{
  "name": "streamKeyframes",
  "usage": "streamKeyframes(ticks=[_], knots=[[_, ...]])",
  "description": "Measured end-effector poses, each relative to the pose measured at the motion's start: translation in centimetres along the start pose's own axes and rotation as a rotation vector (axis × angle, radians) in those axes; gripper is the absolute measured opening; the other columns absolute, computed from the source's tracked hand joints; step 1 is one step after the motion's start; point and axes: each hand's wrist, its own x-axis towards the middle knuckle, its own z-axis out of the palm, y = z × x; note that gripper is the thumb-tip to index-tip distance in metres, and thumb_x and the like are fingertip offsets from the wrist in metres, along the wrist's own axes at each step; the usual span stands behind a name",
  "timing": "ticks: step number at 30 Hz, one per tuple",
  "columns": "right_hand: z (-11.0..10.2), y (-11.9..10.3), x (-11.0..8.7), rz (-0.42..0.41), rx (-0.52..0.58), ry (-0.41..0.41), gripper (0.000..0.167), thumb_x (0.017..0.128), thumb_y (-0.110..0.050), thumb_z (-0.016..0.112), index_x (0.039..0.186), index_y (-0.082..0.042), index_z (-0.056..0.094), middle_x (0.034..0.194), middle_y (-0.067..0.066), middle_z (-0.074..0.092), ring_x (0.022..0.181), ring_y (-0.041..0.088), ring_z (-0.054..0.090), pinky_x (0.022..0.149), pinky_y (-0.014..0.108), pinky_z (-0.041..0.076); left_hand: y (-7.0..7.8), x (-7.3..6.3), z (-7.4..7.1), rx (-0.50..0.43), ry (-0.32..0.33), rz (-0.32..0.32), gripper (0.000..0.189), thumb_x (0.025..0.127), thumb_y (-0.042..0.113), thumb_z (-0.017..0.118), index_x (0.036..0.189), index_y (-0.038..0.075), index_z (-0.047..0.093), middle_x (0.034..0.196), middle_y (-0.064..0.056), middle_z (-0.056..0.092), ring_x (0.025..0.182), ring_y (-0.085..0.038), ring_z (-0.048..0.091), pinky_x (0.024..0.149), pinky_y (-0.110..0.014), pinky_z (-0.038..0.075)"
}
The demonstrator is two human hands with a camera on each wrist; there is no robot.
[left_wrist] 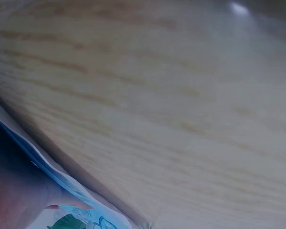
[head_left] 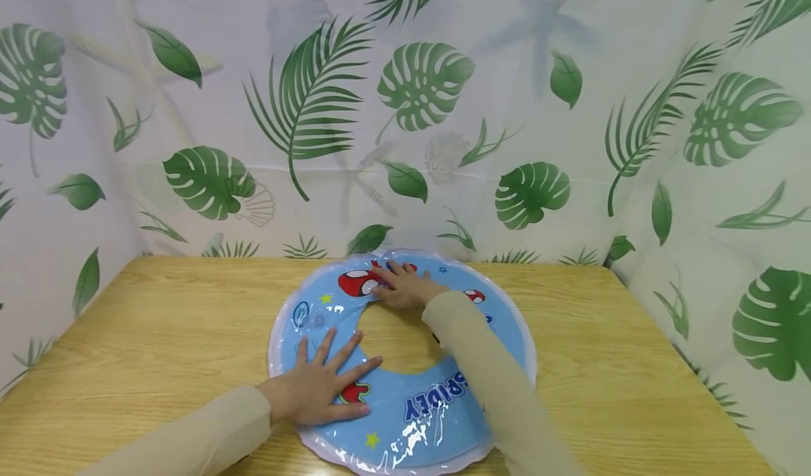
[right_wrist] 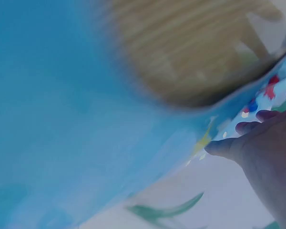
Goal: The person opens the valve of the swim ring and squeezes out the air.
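A blue swim ring (head_left: 393,441) with a pale rim, red cartoon figures and "SPIDEY" lettering lies flat on the table. My left hand (head_left: 317,386) rests on its near-left part, fingers spread wide and straight. Across the ring's far side reaches my right arm, and the right hand (head_left: 405,286) lies on the printed top with its fingers extended. In the left wrist view, the left hand (left_wrist: 16,200) shows at the lower left, over the ring's edge (left_wrist: 62,179). The right wrist view shows the right hand (right_wrist: 269,150) against the ring's shiny surface (right_wrist: 62,119).
A wooden table (head_left: 171,321) extends on both sides of the ring, and its grain shows through the centre hole. White cloth with green leaf prints (head_left: 443,201) hangs behind the table and along both sides.
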Motion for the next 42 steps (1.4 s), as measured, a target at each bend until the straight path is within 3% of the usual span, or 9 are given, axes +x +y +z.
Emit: streamKeyframes(ticks=[9, 18, 24, 31, 42], knots=[[-1.7, 4.3, -3.8, -0.026, 0.018, 0.021, 0.061, 0.095, -0.051, 0.032, 0.147, -0.024, 0.016, 0.154, 0.016, 0.003, 0.138, 0.045, -0.001, 0.102, 0.07, 0.004, -0.3, -0.2, 0.0, 0.006, 0.013, -0.006, 0.071, 0.082, 0.075, 0.024, 0.144, 0.043, 0.011, 0.155, -0.007, -0.004, 0.136, -0.051, -0.005, 0.094, -0.077, 0.002], [0.5, 8.7, -4.8, 0.056, 0.022, 0.079, 0.062, 0.096, -0.053, 0.024, 0.148, -0.026, 0.006, 0.154, 0.013, -0.005, 0.139, 0.043, -0.006, 0.105, 0.067, 0.002, -0.4, -0.2, 0.2, -0.005, 0.014, 0.007, 0.071, 0.082, 0.075, 0.024, 0.144, 0.044, 0.01, 0.155, -0.007, -0.005, 0.136, -0.05, -0.006, 0.093, -0.077, 0.001], [1.4, 8.9, -5.0, 0.073, 0.021, 0.071, 0.063, 0.096, -0.053, 0.025, 0.148, -0.026, 0.001, 0.154, 0.012, -0.01, 0.139, 0.042, -0.008, 0.105, 0.066, -0.001, -0.5, 0.0, 0.4, -0.021, 0.003, 0.005, 0.071, 0.081, 0.076, 0.023, 0.144, 0.045, 0.01, 0.155, -0.006, -0.006, 0.136, -0.05, -0.007, 0.094, -0.077, 0.0], [1.4, 8.6, -5.4, 0.086, -0.032, 0.023, 0.063, 0.096, -0.053, 0.022, 0.148, -0.024, -0.001, 0.154, 0.011, -0.01, 0.139, 0.041, -0.01, 0.106, 0.064, -0.002, -0.4, 0.1, 0.3, -0.023, 0.001, 0.001, 0.071, 0.081, 0.077, 0.024, 0.143, 0.045, 0.011, 0.156, -0.005, -0.005, 0.136, -0.049, -0.007, 0.094, -0.077, 0.001], [1.4, 8.7, -5.2, 0.107, -0.03, -0.02, 0.064, 0.095, -0.055, 0.019, 0.148, -0.026, -0.003, 0.154, 0.01, -0.013, 0.139, 0.04, -0.012, 0.106, 0.064, -0.004, -0.2, 0.1, 0.4, -0.018, 0.005, 0.006, 0.071, 0.081, 0.076, 0.024, 0.144, 0.044, 0.011, 0.156, -0.005, -0.006, 0.136, -0.049, -0.006, 0.094, -0.077, 0.001]])
